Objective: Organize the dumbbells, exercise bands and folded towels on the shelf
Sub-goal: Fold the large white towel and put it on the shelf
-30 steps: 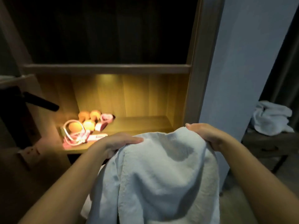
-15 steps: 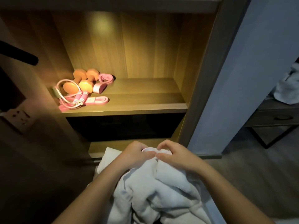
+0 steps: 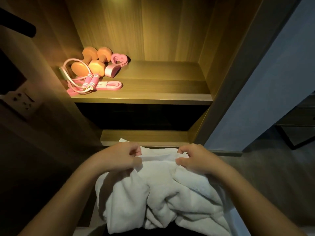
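Fingers (image 3: 136,150) of the left hand (image 3: 122,157) are curled and pinch the top hem of a white towel (image 3: 162,193). The right hand (image 3: 194,159) pinches the same hem with its own fingers (image 3: 183,151), so a short stretch of hem runs between the two. Both hands sit low in the view, the left toward 7 o'clock and the right toward 5.

Filling 11 to 1 o'clock is a wooden shelf unit (image 3: 170,31), lit warm from above, with a blue wall (image 3: 272,82) at 3 o'clock of it. The towel hangs from the hands toward 6 o'clock, crumpled (not folded).

All the gear is bunched at the left end of the lit shelf (image 3: 162,91), at about 10 o'clock in the view. Two orange dumbbells (image 3: 92,63) lie side by side in the back corner. A pink jump rope (image 3: 91,80) lies coiled at 6 o'clock of them, its two striped handles together and its cord looping over the left dumbbell. A flat pink exercise band (image 3: 110,86) stretches from the handles toward 3 o'clock. A rolled pink band (image 3: 111,71) and a heart-shaped pink piece (image 3: 119,59) sit at 3 o'clock of the dumbbells. A wall socket (image 3: 22,101) shows dimly at 9 o'clock.
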